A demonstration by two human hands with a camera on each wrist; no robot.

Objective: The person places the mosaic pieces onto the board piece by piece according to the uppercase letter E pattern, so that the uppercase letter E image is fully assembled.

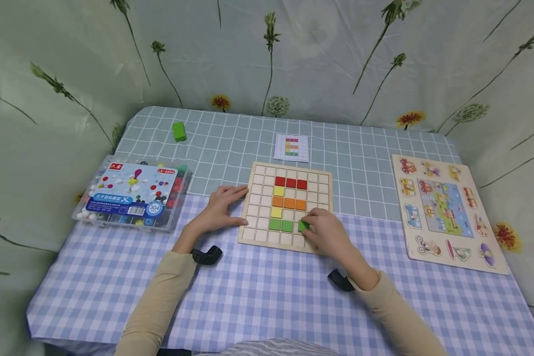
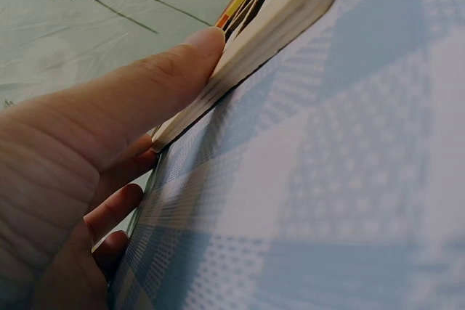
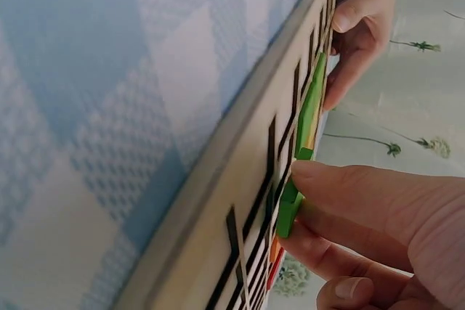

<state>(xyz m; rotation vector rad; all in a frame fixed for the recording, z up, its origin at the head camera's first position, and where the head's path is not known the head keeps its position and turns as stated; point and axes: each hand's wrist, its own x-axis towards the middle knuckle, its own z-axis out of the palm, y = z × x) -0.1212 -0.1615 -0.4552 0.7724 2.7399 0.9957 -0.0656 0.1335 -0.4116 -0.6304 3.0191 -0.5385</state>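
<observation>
A wooden grid board (image 1: 255, 199) lies on the table in the head view. It bears a row of red tiles (image 1: 290, 183), a row of orange tiles (image 1: 289, 203), two single yellow tiles (image 1: 276, 212) and two green tiles (image 1: 287, 226). My right hand (image 1: 328, 231) pinches another green tile (image 3: 288, 212) between thumb and fingers, at the board just right of that green pair. The tile looks tilted in the right wrist view. My left hand (image 1: 218, 210) rests at the board's left edge, fingers spread, with the thumb (image 2: 167, 74) touching the rim.
Behind the board lies a pattern card (image 1: 291, 148) with a coloured E on it. A green block (image 1: 179, 131) lies at the back left. A clear box of molecule-model parts (image 1: 133, 193) stands left; a wooden vehicle puzzle (image 1: 449, 212) lies right.
</observation>
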